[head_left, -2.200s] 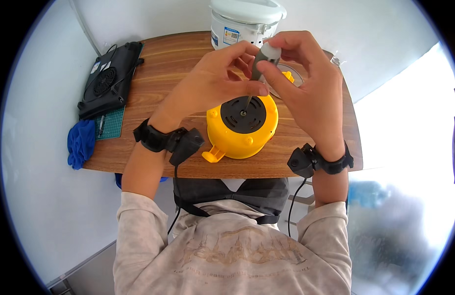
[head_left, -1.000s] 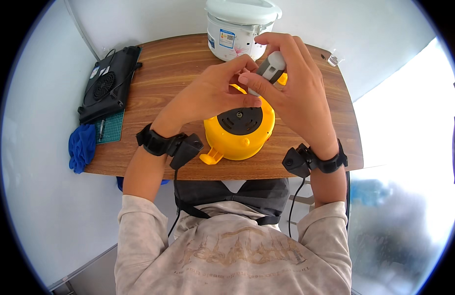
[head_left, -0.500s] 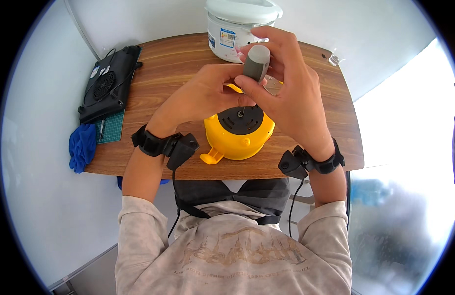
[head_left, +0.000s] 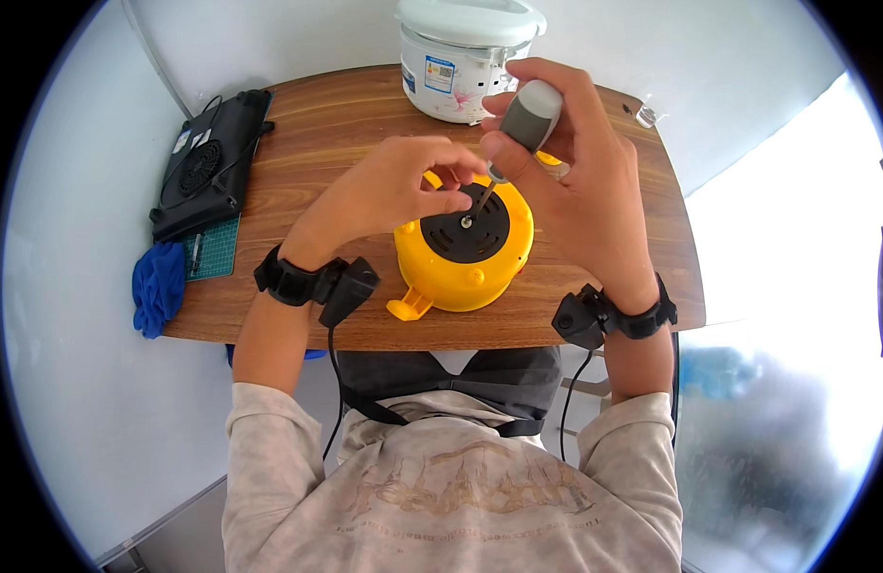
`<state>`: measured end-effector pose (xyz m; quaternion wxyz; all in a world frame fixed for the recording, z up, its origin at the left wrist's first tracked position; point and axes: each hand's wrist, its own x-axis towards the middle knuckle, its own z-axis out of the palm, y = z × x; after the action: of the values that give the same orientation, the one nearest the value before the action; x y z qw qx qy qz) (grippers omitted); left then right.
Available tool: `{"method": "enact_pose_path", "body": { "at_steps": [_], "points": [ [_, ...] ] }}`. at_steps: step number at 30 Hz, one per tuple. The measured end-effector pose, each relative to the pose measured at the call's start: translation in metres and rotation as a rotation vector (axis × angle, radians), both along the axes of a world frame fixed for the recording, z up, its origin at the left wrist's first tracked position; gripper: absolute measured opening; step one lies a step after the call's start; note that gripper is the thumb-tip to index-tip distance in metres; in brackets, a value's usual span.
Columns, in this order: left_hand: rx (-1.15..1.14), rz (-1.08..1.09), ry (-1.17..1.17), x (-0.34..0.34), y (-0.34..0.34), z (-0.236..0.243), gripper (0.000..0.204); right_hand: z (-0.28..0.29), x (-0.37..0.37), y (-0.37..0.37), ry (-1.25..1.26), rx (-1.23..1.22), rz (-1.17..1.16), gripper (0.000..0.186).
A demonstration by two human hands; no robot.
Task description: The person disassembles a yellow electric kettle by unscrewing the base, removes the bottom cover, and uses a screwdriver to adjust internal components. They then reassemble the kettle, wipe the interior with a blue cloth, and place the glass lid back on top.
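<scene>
Nearest to us, at the lower edge of the head view, our beige printed sweatshirt fills the foreground, and both forearms rise from it toward the brown wooden tabletop. Each wrist wears a black strap with a small black box and a cable running back to our body: the left wrist strap and the right wrist strap.

Close to the near edge of the tabletop sits the round yellow plastic cable reel with a black centre disc, lying flat with a small yellow tab pointing toward us. Our left hand rests over the left upper part of the reel; its fingers are curled together, thumb and forefinger pinched at the thin metal shaft just above the black disc. Our right hand hovers above the right side of the reel, its fingers clamped around the grey handle of a screwdriver. The screwdriver leans, handle up and to the right, tip down on the centre of the black disc.

Off to the left, a crumpled blue cloth hangs at the tabletop's edge, just beside a small green cutting mat. Behind these lies a flat black cooling pad with a fan grille. Farthest away, at the far edge, stands a white rice cooker with a closed lid, against the white wall.
</scene>
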<state>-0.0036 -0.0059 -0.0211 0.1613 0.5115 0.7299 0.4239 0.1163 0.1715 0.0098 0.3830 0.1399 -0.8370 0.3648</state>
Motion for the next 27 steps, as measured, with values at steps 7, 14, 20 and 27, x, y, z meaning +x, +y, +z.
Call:
{"method": "enact_pose_path", "body": {
  "at_steps": [7, 14, 20, 27],
  "points": [
    [-0.092, -0.021, 0.166, 0.0, -0.005, -0.019, 0.03, 0.008, 0.005, -0.003, -0.082, -0.001, -0.015, 0.048],
    [-0.177, -0.036, 0.013, 0.001, 0.002, -0.021, 0.028, 0.009, 0.006, -0.002, -0.136, -0.002, -0.02, 0.048],
    [-0.145, -0.06, 0.117, -0.004, 0.003, -0.033, 0.017, 0.01, 0.008, -0.002, -0.118, -0.009, -0.023, 0.047],
    [-0.12, 0.007, -0.006, 0.0, 0.002, -0.025, 0.016, 0.013, 0.011, -0.001, -0.013, -0.169, 0.041, 0.046]
  ]
}}
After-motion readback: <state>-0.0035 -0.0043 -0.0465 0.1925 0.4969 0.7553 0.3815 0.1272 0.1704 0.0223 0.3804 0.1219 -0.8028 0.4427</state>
